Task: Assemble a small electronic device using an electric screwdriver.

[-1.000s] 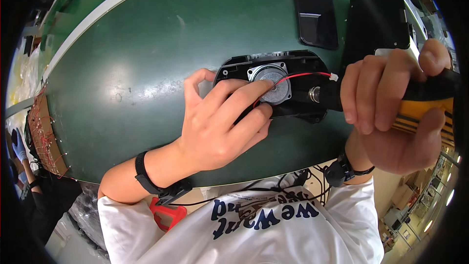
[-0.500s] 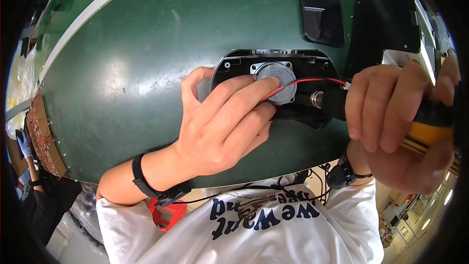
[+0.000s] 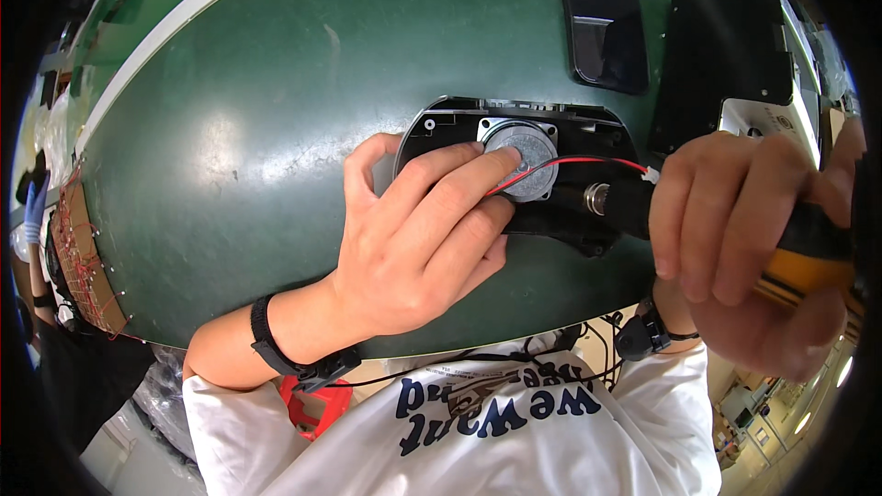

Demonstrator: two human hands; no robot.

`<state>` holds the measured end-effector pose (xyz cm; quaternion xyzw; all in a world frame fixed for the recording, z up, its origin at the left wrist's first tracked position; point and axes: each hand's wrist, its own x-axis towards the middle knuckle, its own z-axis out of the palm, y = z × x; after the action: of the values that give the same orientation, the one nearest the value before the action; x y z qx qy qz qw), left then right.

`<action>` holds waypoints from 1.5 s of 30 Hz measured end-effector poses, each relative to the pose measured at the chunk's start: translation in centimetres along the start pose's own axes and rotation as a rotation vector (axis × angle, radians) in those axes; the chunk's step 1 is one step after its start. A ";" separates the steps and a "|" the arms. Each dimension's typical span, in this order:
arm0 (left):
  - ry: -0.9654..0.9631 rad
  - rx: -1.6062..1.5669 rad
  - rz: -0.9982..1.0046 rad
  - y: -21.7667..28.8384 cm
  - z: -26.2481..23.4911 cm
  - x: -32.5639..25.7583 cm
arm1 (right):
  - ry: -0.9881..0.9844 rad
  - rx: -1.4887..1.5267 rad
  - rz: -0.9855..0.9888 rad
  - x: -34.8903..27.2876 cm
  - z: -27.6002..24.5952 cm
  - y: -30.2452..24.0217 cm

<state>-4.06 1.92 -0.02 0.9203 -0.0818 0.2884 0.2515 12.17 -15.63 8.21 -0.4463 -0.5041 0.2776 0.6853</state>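
1. Nearest the camera, the right hand (image 3: 744, 239) is wrapped tight around the orange and black handle of a power screwdriver (image 3: 799, 257), held level so its black nose points left at the work
2. The screwdriver's metal tip (image 3: 597, 197) sits just over the lower right edge of the black plastic housing (image 3: 441, 124); the spot it meets is too small to make out
3. The left hand (image 3: 413, 239) lies flat across the housing, fingers spread and pressing down rather than closed on anything, which looks meant to keep the part from sliding on the smooth table while the tool pushes
4. Its forefinger tip rests on the round metal speaker (image 3: 521, 154) seated in the middle of the housing, pinning it in its seat
5. A red and black wire (image 3: 588, 163) runs from the speaker to the right, clear of the fingers
6. The housing lies near the front edge of the green table (image 3: 230, 129)
7. Farther back lie a dark phone (image 3: 602, 18) and a black panel (image 3: 726, 46), well apart from the work
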 end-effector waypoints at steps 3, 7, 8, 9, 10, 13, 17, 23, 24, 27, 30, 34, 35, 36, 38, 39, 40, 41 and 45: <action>0.007 0.002 0.015 -0.1 0.1 -0.2 | -0.045 -0.034 0.018 0.0 -0.2 0.0; 0.011 -0.002 0.020 -0.1 0.0 -0.1 | 0.019 0.036 -0.051 -0.4 -0.1 0.7; 0.011 0.005 0.016 -0.1 0.0 -0.1 | 0.023 0.046 -0.079 -0.4 -0.2 0.8; 0.014 -0.006 0.018 -0.1 -0.1 -0.1 | 0.045 0.014 -0.067 -0.4 0.1 0.7; 0.017 -0.017 0.020 -0.1 -0.1 -0.1 | 0.041 0.017 -0.072 -0.5 0.1 0.6; 0.027 -0.021 0.021 -0.1 0.1 -0.3 | 0.084 -0.010 -0.061 -0.6 0.2 0.6; 0.019 -0.027 0.015 0.0 -0.2 -0.5 | 0.094 0.002 -0.103 -0.7 0.2 1.0; 0.011 -0.054 0.024 -0.3 0.1 -0.3 | 0.123 0.030 -0.001 0.1 0.4 0.5; 0.006 -0.067 0.021 -0.1 0.0 -0.4 | 0.131 0.043 0.064 0.2 0.7 -0.1; 0.005 -0.033 0.024 -0.1 -0.2 -0.3 | 0.157 0.080 0.253 0.8 1.1 -1.6; 0.006 -0.007 0.030 -0.3 -0.1 -0.2 | 0.176 0.110 0.420 1.5 0.7 -2.1; 0.029 -0.042 0.033 -0.3 0.3 -0.1 | 0.023 0.000 0.255 1.0 -0.4 -1.3; 0.024 -0.034 0.020 -0.2 0.3 -0.1 | 0.023 0.000 0.254 0.9 -0.4 -1.1; 0.023 -0.026 0.009 -0.1 0.3 0.0 | 0.002 -0.001 0.209 0.7 -0.5 -1.0; 0.004 -0.012 0.012 0.0 0.0 -0.1 | -0.042 -0.003 0.118 0.3 -0.6 -0.7; -0.017 0.001 0.011 0.0 -0.1 -0.1 | -0.066 -0.006 0.073 0.1 -0.7 -0.6; -0.010 0.002 0.016 0.1 -0.2 -0.1 | -0.090 -0.009 0.027 0.1 -0.8 -0.5; -0.018 0.018 0.018 0.2 -0.3 0.1 | -0.094 -0.016 0.023 0.2 -0.9 -0.5; -0.054 0.025 0.037 0.3 -0.7 0.2 | -0.011 0.040 -0.080 -0.1 -0.2 0.1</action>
<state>-4.32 2.00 0.69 0.9290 -0.1019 0.2693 0.2324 12.37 -15.74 8.11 -0.4105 -0.5197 0.2627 0.7017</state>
